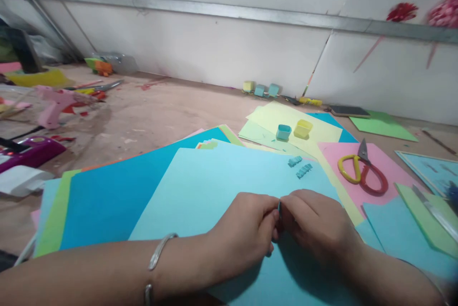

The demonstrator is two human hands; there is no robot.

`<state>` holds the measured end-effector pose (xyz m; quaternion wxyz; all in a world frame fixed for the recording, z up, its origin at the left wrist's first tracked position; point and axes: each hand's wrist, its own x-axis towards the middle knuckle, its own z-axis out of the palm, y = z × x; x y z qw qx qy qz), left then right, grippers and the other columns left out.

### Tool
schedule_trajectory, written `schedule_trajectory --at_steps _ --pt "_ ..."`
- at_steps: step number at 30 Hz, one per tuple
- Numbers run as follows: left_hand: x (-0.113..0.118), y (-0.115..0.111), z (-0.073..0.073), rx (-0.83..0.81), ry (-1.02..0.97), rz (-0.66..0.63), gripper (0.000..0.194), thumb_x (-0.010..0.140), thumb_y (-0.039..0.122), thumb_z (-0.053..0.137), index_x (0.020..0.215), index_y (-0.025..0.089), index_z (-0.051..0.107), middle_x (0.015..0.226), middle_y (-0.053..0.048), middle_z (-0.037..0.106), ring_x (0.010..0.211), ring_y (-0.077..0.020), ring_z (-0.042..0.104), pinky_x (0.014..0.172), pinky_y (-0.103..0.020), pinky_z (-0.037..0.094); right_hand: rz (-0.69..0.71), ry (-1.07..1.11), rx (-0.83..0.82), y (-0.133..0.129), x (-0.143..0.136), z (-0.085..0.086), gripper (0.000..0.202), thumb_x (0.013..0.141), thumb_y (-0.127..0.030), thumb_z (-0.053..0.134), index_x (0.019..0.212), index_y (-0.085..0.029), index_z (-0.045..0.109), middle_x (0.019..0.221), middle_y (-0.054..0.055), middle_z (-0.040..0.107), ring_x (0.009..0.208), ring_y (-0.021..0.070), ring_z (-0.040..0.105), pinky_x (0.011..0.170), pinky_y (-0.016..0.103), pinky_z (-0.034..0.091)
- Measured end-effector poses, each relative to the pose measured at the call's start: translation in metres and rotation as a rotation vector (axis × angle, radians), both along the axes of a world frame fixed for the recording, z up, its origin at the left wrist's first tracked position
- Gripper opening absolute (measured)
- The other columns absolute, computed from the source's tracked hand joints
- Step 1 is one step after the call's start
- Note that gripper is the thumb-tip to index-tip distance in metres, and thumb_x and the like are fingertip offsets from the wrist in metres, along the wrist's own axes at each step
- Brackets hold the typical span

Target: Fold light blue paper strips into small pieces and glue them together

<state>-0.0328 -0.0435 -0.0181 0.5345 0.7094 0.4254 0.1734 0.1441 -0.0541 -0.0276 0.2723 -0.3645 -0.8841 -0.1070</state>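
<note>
My left hand [246,225] and my right hand [315,222] meet fingertip to fingertip above a light blue paper sheet [214,179]. Both are closed in a pinch on a small teal paper piece [279,208]; just a thin sliver of it shows, the rest being hidden by my fingers. Beyond my right hand, two folded teal paper strips [299,167] lie on the sheet. Farther back stand a small teal paper cup [283,132] and a yellow paper cup [303,128] on pale sheets.
Red-and-yellow-handled scissors [362,170] rest on pink paper at right, near a knife blade [438,215]. A pink glue gun [53,106] and a purple power strip [30,151] are at left. Small paper cubes [260,89] line the wall.
</note>
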Motion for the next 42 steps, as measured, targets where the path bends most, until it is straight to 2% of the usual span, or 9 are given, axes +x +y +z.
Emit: schedule_trajectory --at_steps 6,13,17,20,22,25,30,36,42 --pt "0.003 0.004 0.004 -0.187 -0.126 0.075 0.024 0.087 0.018 0.04 0.066 0.016 0.053 0.062 0.002 0.056 0.049 -0.0092 0.053 0.052 -0.021 0.045 -0.024 0.025 -0.014 0.001 -0.001 0.002 0.038 0.094 -0.012 0.041 0.059 -0.019 0.054 0.055 0.001 0.051 0.051 0.0138 0.045 0.05 0.03 0.027" --pt "0.003 0.008 0.005 -0.197 -0.164 0.104 0.025 0.087 0.017 0.04 0.069 0.015 0.056 0.061 0.002 0.054 0.051 -0.0098 0.053 0.052 -0.023 0.047 -0.004 0.104 -0.026 -0.001 -0.006 0.004 0.031 0.092 -0.009 0.043 0.066 -0.017 0.058 0.061 0.004 0.056 0.058 0.0166 0.052 0.054 0.03 0.037" --pt "0.001 0.007 0.006 -0.206 -0.239 0.097 0.018 0.078 0.013 0.042 0.074 0.014 0.059 0.068 0.0 0.058 0.055 -0.0103 0.054 0.054 -0.023 0.048 -0.009 0.122 0.042 -0.003 -0.008 0.006 0.025 0.091 -0.008 0.041 0.075 -0.017 0.059 0.065 0.005 0.059 0.063 0.0181 0.055 0.057 0.031 0.043" --pt "-0.001 0.006 0.01 -0.239 -0.318 0.049 0.034 0.064 0.007 0.042 0.087 0.014 0.066 0.07 0.001 0.06 0.058 -0.0104 0.054 0.056 -0.022 0.047 -0.017 0.098 0.141 -0.004 -0.008 0.011 0.021 0.086 -0.006 0.041 0.087 -0.014 0.06 0.068 0.007 0.061 0.064 0.0199 0.056 0.056 0.033 0.044" --pt "-0.002 0.006 0.014 -0.244 -0.334 0.022 0.043 0.058 0.008 0.041 0.089 0.013 0.069 0.068 0.001 0.062 0.055 -0.0097 0.051 0.054 -0.021 0.043 -0.011 0.065 0.152 -0.004 -0.007 0.014 0.02 0.084 -0.005 0.042 0.091 -0.012 0.06 0.071 0.009 0.062 0.067 0.022 0.057 0.057 0.035 0.046" --pt "-0.004 0.01 0.018 -0.235 -0.348 -0.003 0.049 0.054 0.009 0.042 0.091 0.013 0.074 0.063 0.0 0.065 0.051 -0.0087 0.046 0.049 -0.02 0.037 0.012 0.014 0.18 -0.004 -0.003 0.016 0.024 0.082 -0.003 0.043 0.099 -0.007 0.059 0.072 0.011 0.064 0.067 0.0238 0.058 0.056 0.037 0.047" --pt "-0.009 0.018 0.018 -0.421 -0.431 -0.055 0.064 0.051 0.013 0.044 0.107 0.015 0.074 0.055 0.002 0.065 0.043 -0.0082 0.038 0.043 -0.02 0.033 0.045 -0.045 0.209 -0.003 0.005 0.012 0.041 0.08 0.003 0.043 0.119 -0.001 0.055 0.078 0.014 0.067 0.071 0.0249 0.06 0.058 0.037 0.049" --pt "-0.013 0.02 0.021 -0.414 -0.437 -0.048 0.068 0.051 0.011 0.045 0.112 0.016 0.074 0.059 0.0 0.07 0.041 -0.0083 0.041 0.041 -0.019 0.035 0.05 -0.075 0.233 -0.003 0.007 0.009 0.04 0.084 0.001 0.047 0.123 0.003 0.053 0.085 0.017 0.069 0.075 0.0266 0.062 0.059 0.039 0.051" --pt "-0.012 0.017 0.024 -0.354 -0.405 -0.028 0.066 0.053 0.011 0.044 0.112 0.014 0.074 0.057 -0.001 0.07 0.04 -0.0078 0.043 0.041 -0.018 0.038 0.055 -0.14 0.275 -0.003 0.001 0.008 0.037 0.086 -0.001 0.044 0.12 0.007 0.054 0.079 0.018 0.068 0.075 0.0275 0.062 0.059 0.04 0.052"
